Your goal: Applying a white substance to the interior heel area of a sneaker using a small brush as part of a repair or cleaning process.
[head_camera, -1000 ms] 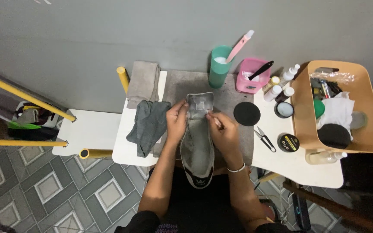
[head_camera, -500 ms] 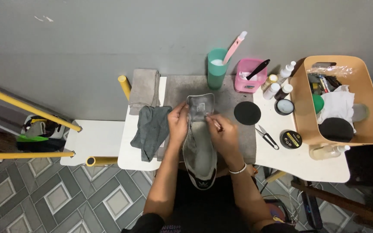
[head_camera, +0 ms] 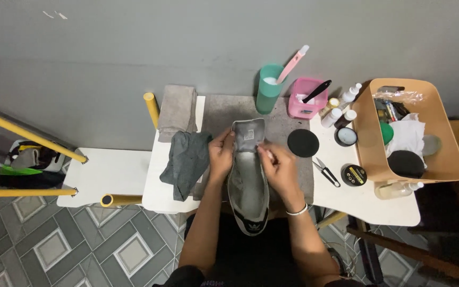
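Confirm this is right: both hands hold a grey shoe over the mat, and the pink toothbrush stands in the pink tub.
Not quite. In the head view the pink toothbrush stands in the green cup, not the pink tub. Both the left hand and right hand do hold the grey shoe.

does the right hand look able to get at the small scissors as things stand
Probably yes: the scissors lie in the open on the white table just right of the right hand, nothing between them, though that hand now grips the shoe.
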